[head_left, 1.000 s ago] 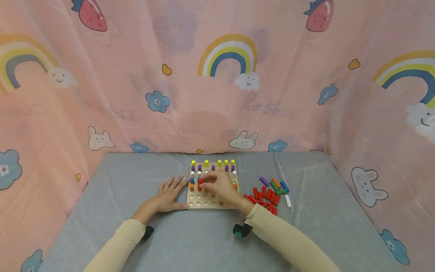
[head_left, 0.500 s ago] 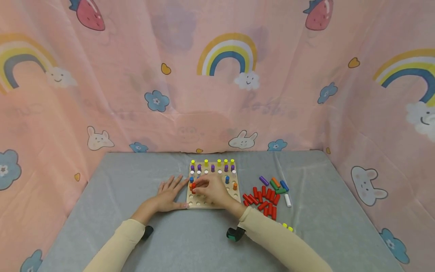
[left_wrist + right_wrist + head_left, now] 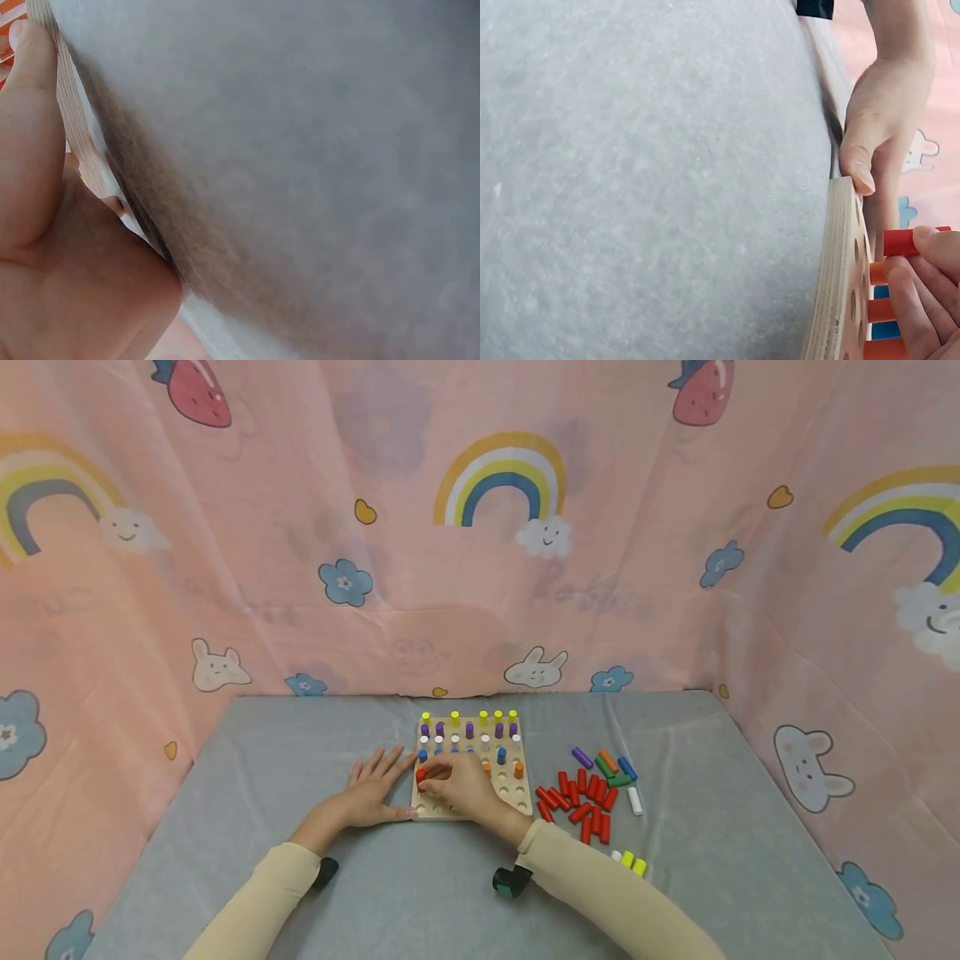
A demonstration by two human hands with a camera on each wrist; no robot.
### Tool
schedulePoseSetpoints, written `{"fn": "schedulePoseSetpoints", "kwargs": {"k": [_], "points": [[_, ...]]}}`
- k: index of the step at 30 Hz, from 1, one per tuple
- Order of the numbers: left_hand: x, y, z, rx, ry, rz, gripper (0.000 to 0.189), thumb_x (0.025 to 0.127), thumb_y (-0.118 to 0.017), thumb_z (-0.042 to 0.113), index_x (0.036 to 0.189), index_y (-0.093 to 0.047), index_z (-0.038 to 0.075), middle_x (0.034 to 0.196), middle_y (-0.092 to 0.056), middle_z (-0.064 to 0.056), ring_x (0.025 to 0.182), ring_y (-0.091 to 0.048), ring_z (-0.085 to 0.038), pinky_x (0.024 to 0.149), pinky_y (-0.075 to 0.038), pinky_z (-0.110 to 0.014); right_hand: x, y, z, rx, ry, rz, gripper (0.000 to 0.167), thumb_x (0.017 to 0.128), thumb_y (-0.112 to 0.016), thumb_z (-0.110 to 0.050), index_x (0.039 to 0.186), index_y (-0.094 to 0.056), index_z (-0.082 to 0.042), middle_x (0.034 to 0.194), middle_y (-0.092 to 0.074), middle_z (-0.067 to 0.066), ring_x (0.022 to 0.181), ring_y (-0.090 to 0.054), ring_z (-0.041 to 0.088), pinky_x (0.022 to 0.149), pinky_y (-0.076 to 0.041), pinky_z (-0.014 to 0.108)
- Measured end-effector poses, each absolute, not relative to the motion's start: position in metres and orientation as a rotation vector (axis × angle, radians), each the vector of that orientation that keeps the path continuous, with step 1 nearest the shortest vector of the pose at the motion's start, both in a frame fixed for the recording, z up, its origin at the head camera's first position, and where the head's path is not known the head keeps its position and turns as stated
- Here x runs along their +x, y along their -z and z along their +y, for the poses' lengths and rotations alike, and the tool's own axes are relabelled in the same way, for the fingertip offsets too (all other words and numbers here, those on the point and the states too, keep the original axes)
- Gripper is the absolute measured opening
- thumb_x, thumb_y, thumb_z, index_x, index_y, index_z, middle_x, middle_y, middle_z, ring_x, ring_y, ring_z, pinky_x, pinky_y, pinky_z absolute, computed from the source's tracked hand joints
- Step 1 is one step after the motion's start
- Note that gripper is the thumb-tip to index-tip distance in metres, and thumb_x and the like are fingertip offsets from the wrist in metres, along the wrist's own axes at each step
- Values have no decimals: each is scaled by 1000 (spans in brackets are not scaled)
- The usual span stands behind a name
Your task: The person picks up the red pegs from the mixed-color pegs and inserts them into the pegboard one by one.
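Observation:
My right hand [image 3: 465,785] pinches a red peg [image 3: 900,241] between thumb and fingertips, over the left side of a wooden pegboard [image 3: 513,795]. In the right wrist view the peg's lower end stands apart from the board's face, near a row of orange pegs [image 3: 881,309]. My left hand [image 3: 369,795] lies spread flat on the table along the board's left edge, its thumb at the near left corner. Upright in the board stand yellow pegs [image 3: 483,716] at the back, then purple, white, blue and orange rows. My right hand hides part of the front holes.
Several loose red pegs [image 3: 596,820] lie right of the board on the grey cloth [image 3: 712,827]. Purple, orange, green, blue and white pegs [image 3: 635,802] lie just behind and beside them. Yellow pegs [image 3: 639,867] lie near my right sleeve [image 3: 607,885].
My right hand has moved left and toward me with the red peg, from above the second column to the board's left column. The left hand has stayed in place.

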State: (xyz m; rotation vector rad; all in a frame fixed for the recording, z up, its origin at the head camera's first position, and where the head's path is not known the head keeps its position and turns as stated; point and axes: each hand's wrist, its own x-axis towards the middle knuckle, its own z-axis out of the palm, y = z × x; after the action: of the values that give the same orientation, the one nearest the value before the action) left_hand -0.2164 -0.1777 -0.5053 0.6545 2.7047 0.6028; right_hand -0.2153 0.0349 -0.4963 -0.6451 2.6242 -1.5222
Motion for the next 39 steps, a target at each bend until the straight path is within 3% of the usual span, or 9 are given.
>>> {"fn": "schedulePoseSetpoints", "kwargs": {"k": [11, 39], "points": [[-216, 504, -177, 659, -603, 2712, 94, 87, -68, 53, 160, -19, 19, 167, -10, -18, 152, -3, -49, 114, -4, -76, -213, 502, 32, -686, 1512, 2682, 23, 83, -79, -10, 104, -76, -2, 93, -79, 8, 81, -76, 15, 69, -56, 15], [-218, 509, -179, 651, -596, 2709, 94, 87, -67, 55, 160, -17, 22, 168, -8, -16, 153, -1, -48, 115, -2, -75, -207, 517, 34, -793, 1487, 2771, 27, 87, -76, -17, 111, -75, -7, 106, -78, 6, 89, -75, 12, 75, -56, 16]]}}
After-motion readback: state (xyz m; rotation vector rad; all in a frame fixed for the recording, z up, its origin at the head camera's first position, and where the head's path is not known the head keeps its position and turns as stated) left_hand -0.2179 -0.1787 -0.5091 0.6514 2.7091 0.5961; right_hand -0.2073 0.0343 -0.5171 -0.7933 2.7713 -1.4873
